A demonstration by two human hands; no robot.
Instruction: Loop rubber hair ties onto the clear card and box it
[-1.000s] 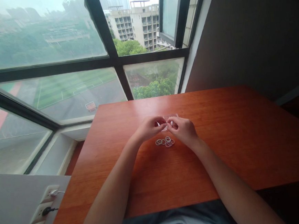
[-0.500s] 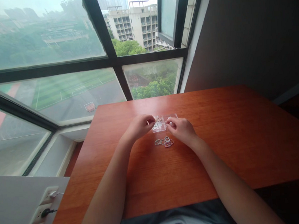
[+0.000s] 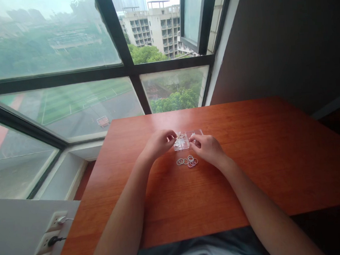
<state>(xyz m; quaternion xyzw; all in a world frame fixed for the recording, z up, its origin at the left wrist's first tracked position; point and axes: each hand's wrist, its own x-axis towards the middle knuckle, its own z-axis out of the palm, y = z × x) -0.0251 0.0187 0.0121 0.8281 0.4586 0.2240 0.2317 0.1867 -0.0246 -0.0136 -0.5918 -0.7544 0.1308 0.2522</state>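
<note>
A small clear plastic box (image 3: 183, 145) lies on the table with its lid (image 3: 199, 132) folded out to the right. Several rings (image 3: 177, 144) are inside its compartments. My left hand (image 3: 160, 143) is at the box's left edge, thumb and fingers pinched together over the compartments; anything between them is too small to make out. At the seam between box and lid, my right hand (image 3: 207, 146) has its thumb and forefinger closed, and what they grip is hidden. A cluster of pale, overlapping rings (image 3: 187, 162) lies on the table just in front of the box.
The reddish-brown wooden table (image 3: 176, 205) reaches to the window (image 3: 172, 66) at the back. On the left, wall sockets (image 3: 48, 243) with plugged cables sit below the table's edge. A dark wall (image 3: 283, 36) rises on the right.
One ring by my left fingertips no longer shows there; a single ring now shows in the box's near-left compartment. Both hands stay almost in place.
</note>
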